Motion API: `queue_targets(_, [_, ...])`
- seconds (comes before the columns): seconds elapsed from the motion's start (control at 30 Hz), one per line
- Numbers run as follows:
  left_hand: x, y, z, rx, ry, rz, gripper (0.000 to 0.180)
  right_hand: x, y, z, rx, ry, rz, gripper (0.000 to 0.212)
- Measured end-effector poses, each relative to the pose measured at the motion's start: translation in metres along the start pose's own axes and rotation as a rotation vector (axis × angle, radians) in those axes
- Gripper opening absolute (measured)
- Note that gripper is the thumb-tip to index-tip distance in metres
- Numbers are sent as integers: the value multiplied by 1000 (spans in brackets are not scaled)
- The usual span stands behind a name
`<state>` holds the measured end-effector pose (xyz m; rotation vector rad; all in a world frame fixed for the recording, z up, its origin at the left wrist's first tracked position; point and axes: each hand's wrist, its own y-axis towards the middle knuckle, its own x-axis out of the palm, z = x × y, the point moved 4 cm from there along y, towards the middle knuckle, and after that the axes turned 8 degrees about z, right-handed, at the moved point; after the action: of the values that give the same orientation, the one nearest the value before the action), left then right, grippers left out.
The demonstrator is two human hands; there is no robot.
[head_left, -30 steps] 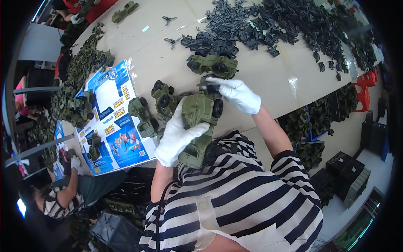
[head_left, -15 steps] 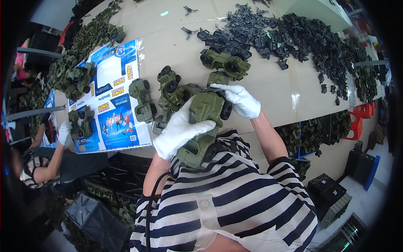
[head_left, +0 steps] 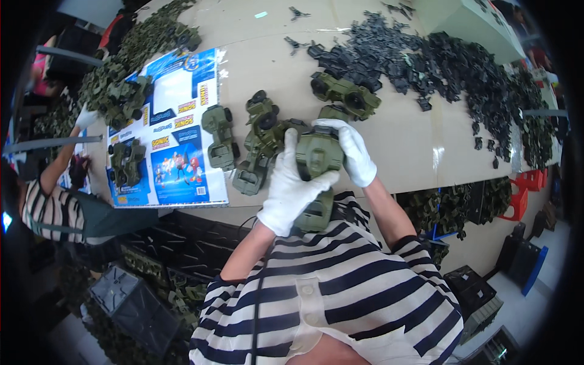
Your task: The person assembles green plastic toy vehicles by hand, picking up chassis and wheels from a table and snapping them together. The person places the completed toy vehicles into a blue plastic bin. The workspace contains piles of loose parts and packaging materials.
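Note:
Close to my chest, at the table's front edge, I hold an olive-green toy truck (head_left: 319, 152) with both white-gloved hands. My left hand (head_left: 291, 190) wraps its left side, with the thumb lying across the middle of the body. My right hand (head_left: 354, 155) grips the far right end, its fingers curled over the front. The truck's hood faces up and its near end hangs over my striped shirt. Just beyond my hands lie more green toy trucks, one (head_left: 345, 95) on its side, others (head_left: 261, 118) in a cluster, and another (head_left: 220, 137) beside the printed sheet.
A blue and white printed sheet (head_left: 213, 79) lies at left, with green trucks on it. Small black plastic parts (head_left: 450, 67) are heaped at the far right. At far left a co-worker's gloved hand (head_left: 86, 117) touches a green pile. A red stool (head_left: 518, 204) stands at right.
The truck in my hands has turned from a tilt to nearly straight, its hood now facing up. The co-worker's hand has moved from a truck on the sheet to the far pile.

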<state>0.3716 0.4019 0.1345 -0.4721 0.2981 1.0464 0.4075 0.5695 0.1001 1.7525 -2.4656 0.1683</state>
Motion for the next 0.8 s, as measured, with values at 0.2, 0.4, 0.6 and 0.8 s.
queue_targets(0.2, [-17, 24, -18, 214, -662, -114, 103, 35, 7, -15, -293, -284, 73, 45])
queue_targets(0.4, [-26, 34, -25, 462, -457, 124, 61, 55, -2, -23, -470, -394, 61, 59])
queue_targets(0.6, [-25, 43, -36, 438, -460, 192, 36, 67, -3, -15, -474, -465, 202, 38])
queue_targets(0.8, [-34, 59, -37, 525, -66, 326, 41, 36, 30, 29, -219, -363, 352, 30])
